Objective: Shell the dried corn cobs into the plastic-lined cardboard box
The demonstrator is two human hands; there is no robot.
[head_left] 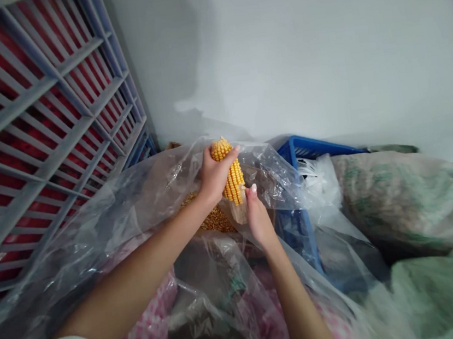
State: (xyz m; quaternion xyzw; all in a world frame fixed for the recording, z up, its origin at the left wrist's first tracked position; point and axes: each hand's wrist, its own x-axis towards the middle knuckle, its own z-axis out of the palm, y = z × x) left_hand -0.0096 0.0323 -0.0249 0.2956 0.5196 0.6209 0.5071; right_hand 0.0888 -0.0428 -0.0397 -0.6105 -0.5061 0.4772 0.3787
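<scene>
A: Where's the ear (234, 182), and how held?

B: In the left grip (217, 175), wrapped snugly round its upper half, thumb across the front. Right grip (259, 217) sits just below, touching the ear's lower side; whether it pinches, we can't tell.

A: Feel?

B: We'd judge it light and stiff. Close rows look dry and hard: knobbly rather than slippery, little give under a squeeze.

A: Weak spot?

B: The ragged row edge beside the right grip. We'd expect grains there to come away under pressure; the core should stand it.

A: Best hold?

B: Full wrap on the thick upper part, as the left grip has it. The pale cob end (239, 213), just beside the right grip, looks sound too, only narrower.

A: Underneath?

B: Loose kernels (217, 221) below the left grip, clear bag (139, 202) around them.
</scene>
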